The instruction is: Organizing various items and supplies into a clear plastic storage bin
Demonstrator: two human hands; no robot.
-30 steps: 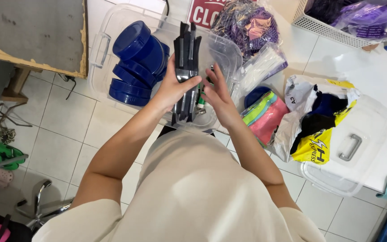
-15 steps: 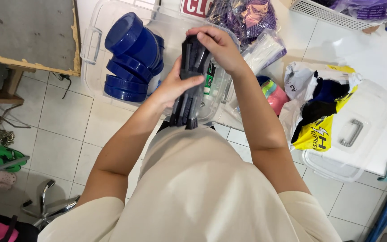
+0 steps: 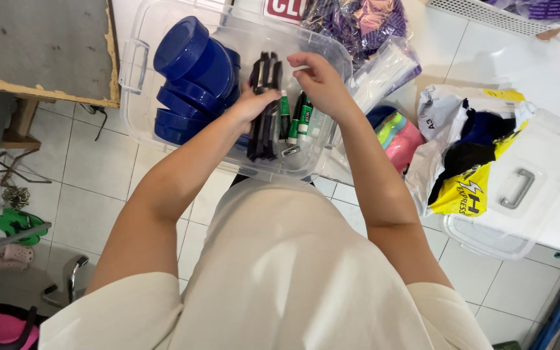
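Fingers of left hand [image 3: 252, 104] wrapped around bundle of black pens [image 3: 264, 107], gripping it at mid-length. Bundle held over clear plastic bin [image 3: 139, 97], long axis running top to bottom of the view, upper ends pointing away from the body, lower ends toward bin's near wall. Individual pens in bundle hard to count; caps and tips not distinguishable.

Left of the hand, inside the bin: stack of blue round lids [image 3: 192, 71], tilted and overlapping, lower ones partly hidden by those above. Bin handle visible on left wall.

Just right of bundle: green-and-white markers [image 3: 298, 116], roughly parallel to bundle, lower ends partly hidden behind bin wall glare.

Right hand [image 3: 319, 81] above the markers, fingers curled and pinched near bundle's upper end; contact with bundle or markers cannot be told.

Further right, outside the bin: clear bag of white strips [image 3: 384, 68], then pink and multicoloured item [image 3: 396, 136], partly hidden by right forearm. Beyond it, white and yellow plastic bag [image 3: 461, 155] holding dark cloth, contents unclear. At far right, clear bin lid [image 3: 520, 194] with grey handle, lying flat, partly under the bag.

Top edge: purple patterned bag [image 3: 358, 19], cut off by frame.
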